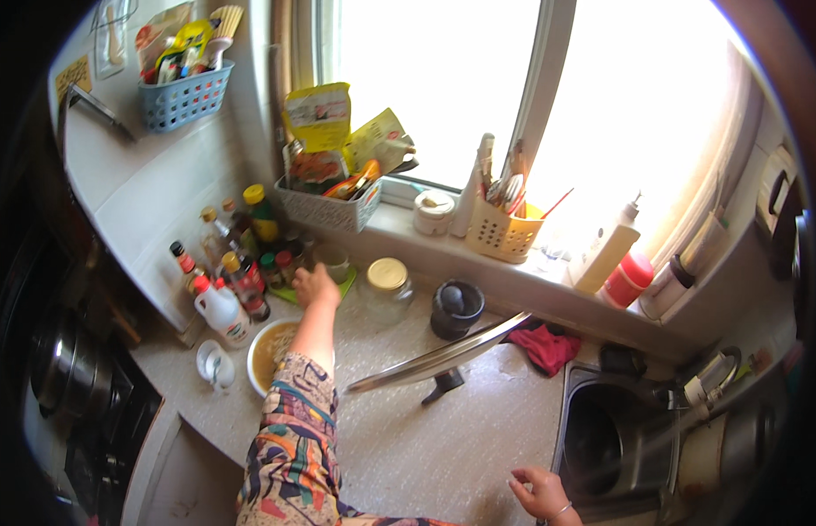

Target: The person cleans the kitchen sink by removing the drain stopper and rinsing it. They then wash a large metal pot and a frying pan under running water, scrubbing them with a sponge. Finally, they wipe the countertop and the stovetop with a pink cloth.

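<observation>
My left hand (318, 287) reaches to the back left corner of the counter, beside small spice jars (285, 264) with red and green lids that stand on a green mat (348, 281). Its fingertips are near the red-lidded jar; whether they touch or grip it is unclear. A glass cup (331, 262) stands just behind the hand. Under my patterned sleeve, a white bowl (252, 365) of brown liquid is partly hidden. My right hand (540, 493) hovers at the lower right, fingers loosely curled, holding nothing, with a bangle on the wrist.
Sauce bottles (246, 286) crowd the left wall. A lidded glass jar (387, 289), a dark mortar (457, 309), a tilted pan lid (440, 355) and a red cloth (546, 345) lie along the counter. The sink (564, 394) is right; a stove with a steel pot (72, 368) is left.
</observation>
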A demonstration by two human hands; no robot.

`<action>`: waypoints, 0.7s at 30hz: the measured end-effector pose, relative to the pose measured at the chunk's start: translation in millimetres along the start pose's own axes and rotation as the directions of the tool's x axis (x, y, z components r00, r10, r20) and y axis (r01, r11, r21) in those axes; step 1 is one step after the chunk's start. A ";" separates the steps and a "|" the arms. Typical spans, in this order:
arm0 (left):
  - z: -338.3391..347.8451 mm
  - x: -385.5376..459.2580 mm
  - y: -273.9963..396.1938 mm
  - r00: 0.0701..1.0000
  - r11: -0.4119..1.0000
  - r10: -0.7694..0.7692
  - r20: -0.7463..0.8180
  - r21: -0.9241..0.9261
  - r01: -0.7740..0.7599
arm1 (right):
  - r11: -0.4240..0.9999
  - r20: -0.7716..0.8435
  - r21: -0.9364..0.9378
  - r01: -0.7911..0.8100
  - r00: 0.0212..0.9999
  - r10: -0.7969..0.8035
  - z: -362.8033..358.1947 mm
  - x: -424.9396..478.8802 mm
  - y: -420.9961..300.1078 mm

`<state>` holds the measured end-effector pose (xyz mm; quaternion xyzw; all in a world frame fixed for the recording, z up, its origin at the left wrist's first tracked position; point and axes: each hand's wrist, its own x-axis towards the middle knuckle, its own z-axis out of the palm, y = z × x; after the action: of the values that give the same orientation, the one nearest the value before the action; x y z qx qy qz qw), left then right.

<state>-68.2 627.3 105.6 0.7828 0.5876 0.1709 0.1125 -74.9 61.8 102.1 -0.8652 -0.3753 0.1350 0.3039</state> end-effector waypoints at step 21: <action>-243.5 -259.5 95.6 0.597 -0.024 0.577 -0.557 -0.742 -0.670 | 0.739 -0.027 0.674 -0.022 0.998 0.054 -20.0 -0.5 -18.2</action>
<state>-146.3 345.4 329.6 0.7386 -0.0311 0.5301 0.4153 -76.4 62.7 129.1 -0.7075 -0.2769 0.2481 0.6010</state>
